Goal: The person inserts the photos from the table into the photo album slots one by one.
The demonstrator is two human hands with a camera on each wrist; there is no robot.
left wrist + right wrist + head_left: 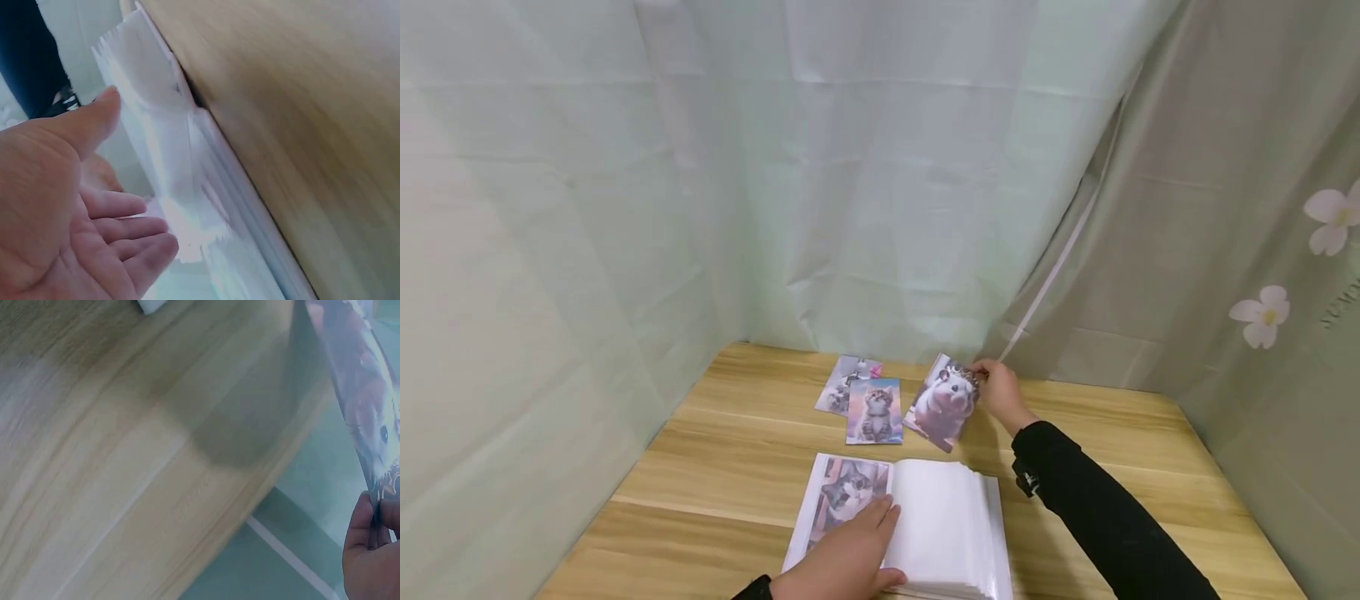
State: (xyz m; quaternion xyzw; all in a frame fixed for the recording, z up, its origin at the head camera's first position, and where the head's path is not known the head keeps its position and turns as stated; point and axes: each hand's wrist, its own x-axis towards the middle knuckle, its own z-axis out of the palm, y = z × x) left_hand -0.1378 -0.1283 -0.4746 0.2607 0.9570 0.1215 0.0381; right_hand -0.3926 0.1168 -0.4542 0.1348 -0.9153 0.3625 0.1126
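Note:
My right hand (1002, 394) pinches the upper right edge of a hamster picture card (943, 403) above the back of the table. In the right wrist view, thumb and fingers hold the hamster card (362, 387) by its edge, lifted off the wood. My left hand (852, 553) rests with straight fingers on an open photo album (936, 525), across its left page. A cat picture (848, 492) in that page is partly covered by the fingers. The right page is blank white. In the left wrist view, the left palm (69, 219) shows beside the album's page edges (150, 106).
Behind the album lies a kitten card (875, 412), overlapping a grey card with a pink spot (842, 386). The wooden table (700, 475) meets pale curtains (887, 208) at its back and sides.

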